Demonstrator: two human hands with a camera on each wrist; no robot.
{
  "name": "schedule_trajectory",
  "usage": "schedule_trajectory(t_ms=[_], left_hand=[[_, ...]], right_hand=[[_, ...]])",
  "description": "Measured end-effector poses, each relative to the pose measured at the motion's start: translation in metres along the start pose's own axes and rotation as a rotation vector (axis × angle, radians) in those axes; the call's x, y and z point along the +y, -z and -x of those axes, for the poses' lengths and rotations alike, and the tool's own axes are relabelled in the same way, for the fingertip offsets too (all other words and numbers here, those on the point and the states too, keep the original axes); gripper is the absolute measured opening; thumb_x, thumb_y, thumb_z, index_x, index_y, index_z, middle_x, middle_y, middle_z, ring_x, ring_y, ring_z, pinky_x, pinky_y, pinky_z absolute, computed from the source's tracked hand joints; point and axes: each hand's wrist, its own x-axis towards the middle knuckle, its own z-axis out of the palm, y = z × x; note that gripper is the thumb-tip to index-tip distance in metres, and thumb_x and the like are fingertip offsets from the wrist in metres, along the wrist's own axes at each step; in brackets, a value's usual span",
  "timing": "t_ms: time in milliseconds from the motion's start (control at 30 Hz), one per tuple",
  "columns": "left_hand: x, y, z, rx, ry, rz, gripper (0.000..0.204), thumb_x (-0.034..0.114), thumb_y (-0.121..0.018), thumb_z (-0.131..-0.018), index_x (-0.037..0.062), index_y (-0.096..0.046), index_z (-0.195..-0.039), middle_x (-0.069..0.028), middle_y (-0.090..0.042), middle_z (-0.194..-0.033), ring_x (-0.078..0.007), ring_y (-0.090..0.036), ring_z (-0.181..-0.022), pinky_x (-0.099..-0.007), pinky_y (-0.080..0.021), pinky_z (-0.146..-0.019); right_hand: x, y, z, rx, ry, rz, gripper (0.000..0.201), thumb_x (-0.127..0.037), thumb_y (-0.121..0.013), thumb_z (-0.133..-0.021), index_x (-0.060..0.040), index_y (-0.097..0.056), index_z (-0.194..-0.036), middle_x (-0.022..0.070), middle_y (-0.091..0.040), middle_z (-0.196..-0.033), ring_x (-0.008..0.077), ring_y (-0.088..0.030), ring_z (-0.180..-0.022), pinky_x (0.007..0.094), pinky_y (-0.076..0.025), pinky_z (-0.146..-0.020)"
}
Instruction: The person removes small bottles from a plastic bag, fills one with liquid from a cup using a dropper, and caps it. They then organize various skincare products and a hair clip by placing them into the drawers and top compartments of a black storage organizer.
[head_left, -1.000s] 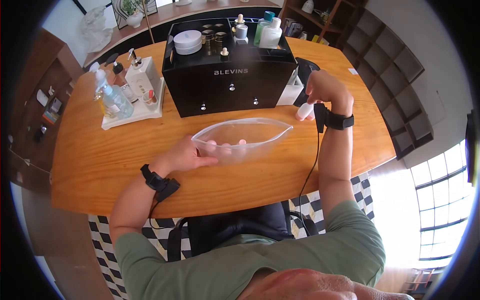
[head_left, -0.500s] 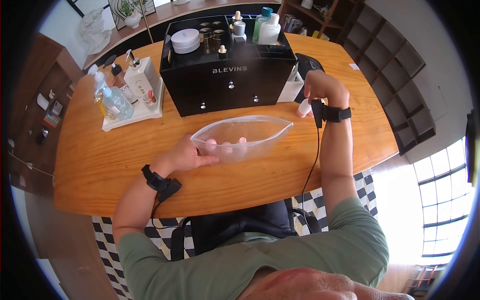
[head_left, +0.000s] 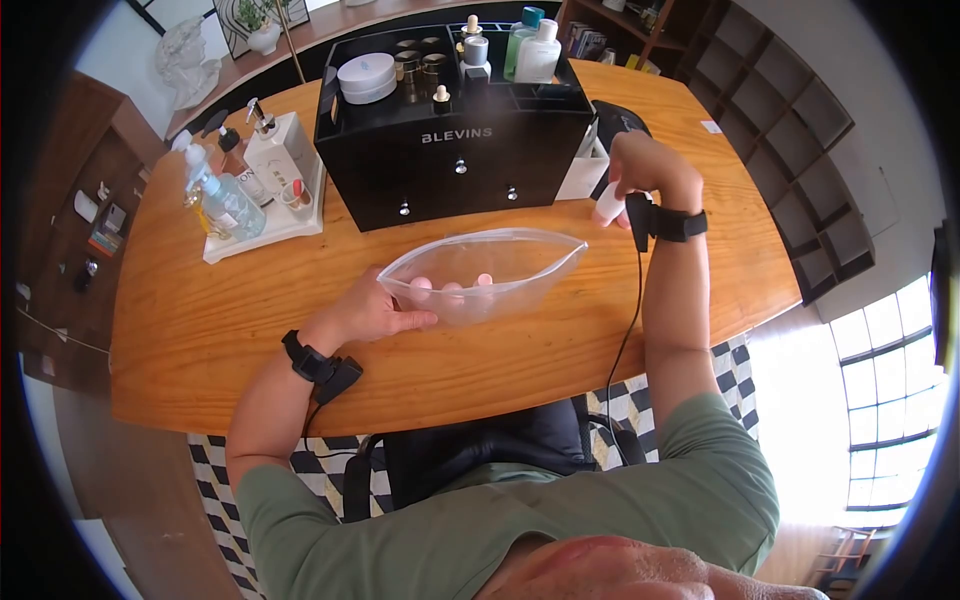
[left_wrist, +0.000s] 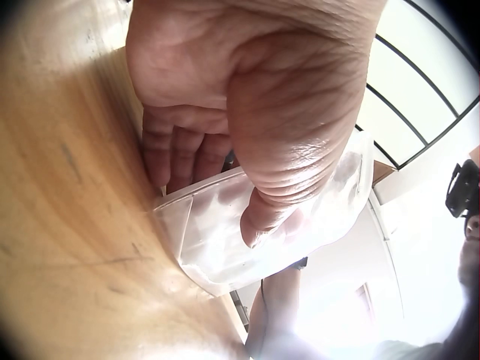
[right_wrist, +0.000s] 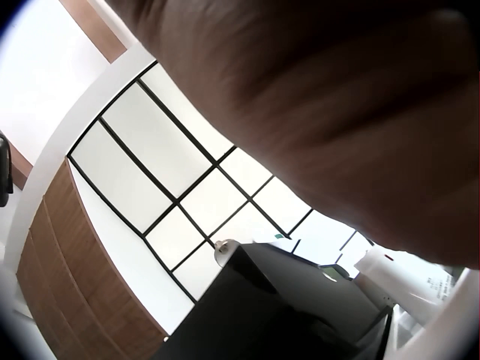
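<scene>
A clear zip bag [head_left: 535, 280] with its mouth spread wide is held at its left end by my left hand [head_left: 365, 308]. The thumb lies on its near side, and in the left wrist view the fingers [left_wrist: 184, 150] reach behind it. Several rounded pink shapes [head_left: 453, 293] show at the bag. My right hand [head_left: 655, 165] is bent down beside the black cosmetics organizer, its fingertips pinching a small white-and-pink bottle [head_left: 606, 206]. Another pink item sits right beside that bottle. In the right wrist view the palm [right_wrist: 322, 112] fills the top and hides the fingers.
The black organizer [head_left: 400, 170], with drawers, stands at the back, jars and bottles on top. To its left, a white tray [head_left: 225, 250] carries pump bottles. A white container [head_left: 583, 178] and a dark object [head_left: 622, 118] are on its right. A cable [head_left: 632, 310] trails from the right wrist.
My right fingers have come down onto the white-and-pink bottle, which now sits slightly higher and tilted. The left hand and bag hold their place; the head view has shifted slightly.
</scene>
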Motion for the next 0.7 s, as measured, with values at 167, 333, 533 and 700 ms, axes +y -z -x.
schedule_trajectory(t_ms=[167,333,533,700], left_hand=[[0.002,0.001,0.001,0.042,-0.112,-0.163,0.058,0.022,-0.088,-0.085,0.0041,-0.060,-0.132,-0.0078,-0.071,-0.113,-0.0193,-0.066,-0.102,-0.0339,-0.053,-0.092],[-0.001,0.004,-0.001,-0.031,-0.085,-0.194,0.055,0.022,-0.088,-0.084,0.0055,-0.062,-0.129,-0.0075,-0.070,-0.111,-0.0204,-0.066,-0.101,-0.0344,-0.053,-0.091],[0.011,0.001,0.002,0.037,-0.081,-0.173,0.048,0.022,-0.087,-0.085,0.0049,-0.063,-0.123,-0.0087,-0.070,-0.108,-0.0225,-0.065,-0.096,-0.0361,-0.053,-0.088],[0.007,0.002,0.001,0.027,-0.100,-0.177,0.047,0.023,-0.086,-0.085,0.0045,-0.063,-0.122,-0.0086,-0.069,-0.108,-0.0228,-0.064,-0.097,-0.0364,-0.053,-0.088]], right_hand=[[-0.033,0.048,0.051,0.045,-0.060,-0.276,0.026,-0.002,-0.082,-0.072,0.0017,-0.076,-0.097,0.0167,-0.074,-0.085,0.0252,-0.071,-0.073,0.0347,-0.055,-0.065],[-0.050,0.066,0.087,0.320,0.451,-0.278,0.027,0.001,-0.084,-0.075,-0.0010,-0.079,-0.101,0.0096,-0.076,-0.081,0.0159,-0.068,-0.063,0.0260,-0.051,-0.056],[-0.082,0.059,0.088,0.379,0.743,-0.463,0.020,0.000,-0.083,-0.081,0.0001,-0.078,-0.101,0.0053,-0.067,-0.072,0.0077,-0.062,-0.054,0.0211,-0.045,-0.048],[-0.083,0.058,0.085,0.493,0.772,-0.478,0.018,0.000,-0.081,-0.084,0.0001,-0.078,-0.102,0.0040,-0.066,-0.072,0.0064,-0.059,-0.052,0.0211,-0.042,-0.043]])
